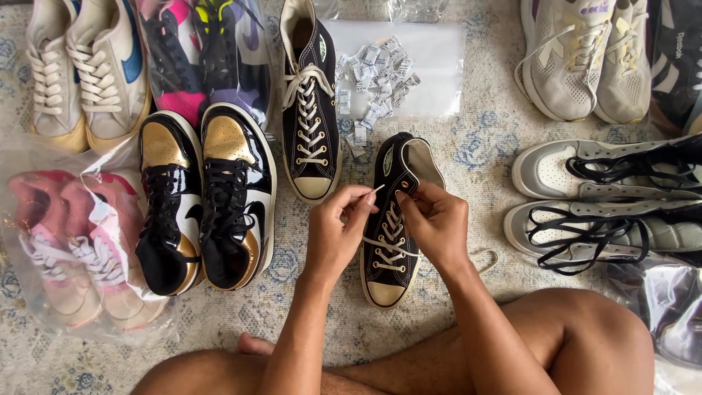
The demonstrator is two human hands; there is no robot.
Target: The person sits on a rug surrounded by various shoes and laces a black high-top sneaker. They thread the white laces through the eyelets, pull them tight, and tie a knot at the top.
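A black high-top sneaker (391, 274) with a gold toe cap and white laces lies on the carpet in front of me. My left hand (338, 227) pinches the tip of its white lace (376, 190) just left of the shoe's upper eyelets. My right hand (433, 218) rests on the right side of the shoe's collar, fingers pinched on the lace near the top eyelets. The matching black high-top (311, 110) lies farther away, laced, toe toward me.
A black-and-gold glossy pair (205, 197) sits to the left, with pink shoes in a plastic bag (73, 249) beyond. Grey shoes with loose black laces (599, 197) lie right. White sneakers (585, 58), cream sneakers (80, 73), small white packets (373, 80) lie farther off. My crossed legs (570, 336) fill the foreground.
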